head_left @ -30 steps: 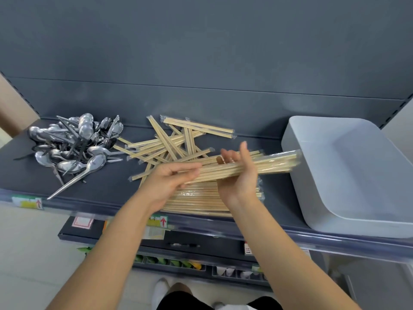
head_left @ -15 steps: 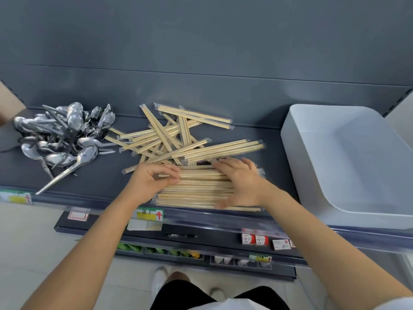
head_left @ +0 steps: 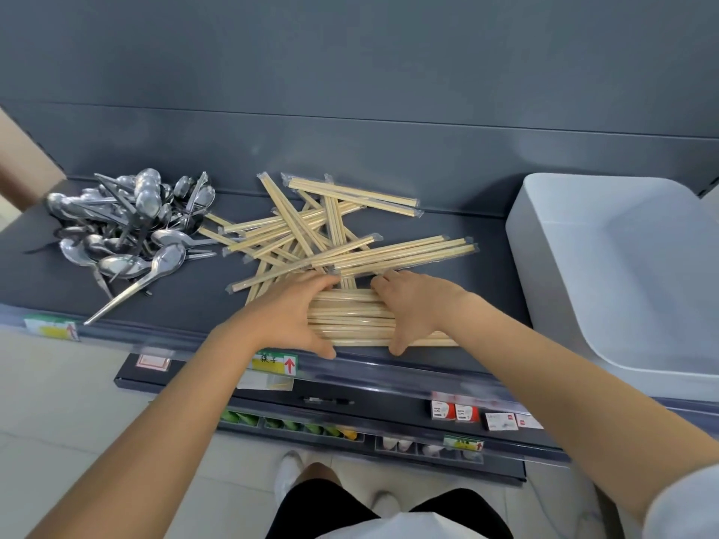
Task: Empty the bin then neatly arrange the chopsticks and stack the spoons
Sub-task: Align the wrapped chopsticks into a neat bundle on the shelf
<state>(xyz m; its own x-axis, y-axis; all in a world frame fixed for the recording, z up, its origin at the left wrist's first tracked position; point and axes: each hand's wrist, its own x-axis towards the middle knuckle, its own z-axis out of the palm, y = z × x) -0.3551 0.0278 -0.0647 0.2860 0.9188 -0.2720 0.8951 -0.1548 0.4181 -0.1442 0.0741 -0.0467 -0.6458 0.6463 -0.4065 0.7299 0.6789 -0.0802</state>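
Note:
A neat stack of wrapped wooden chopsticks (head_left: 352, 319) lies along the front of the dark shelf (head_left: 186, 305). My left hand (head_left: 290, 317) and my right hand (head_left: 414, 305) both rest on this stack, fingers at its far side and thumbs at its near edge, squeezing it from both ends. Behind it lies a loose, crossed pile of wrapped chopsticks (head_left: 311, 231). A heap of metal spoons (head_left: 128, 223) lies at the left of the shelf. The white bin (head_left: 622, 274) stands empty at the right.
The shelf's grey back wall (head_left: 350, 91) rises right behind the piles. A clear price rail with labels (head_left: 276, 363) runs along the shelf's front edge. Lower shelves with small goods (head_left: 467, 414) show below, and my feet stand on the floor.
One second ago both hands held a bundle of chopsticks in the air. They set it on the front stack, and now both hands have slid inward, pressing the stack together.

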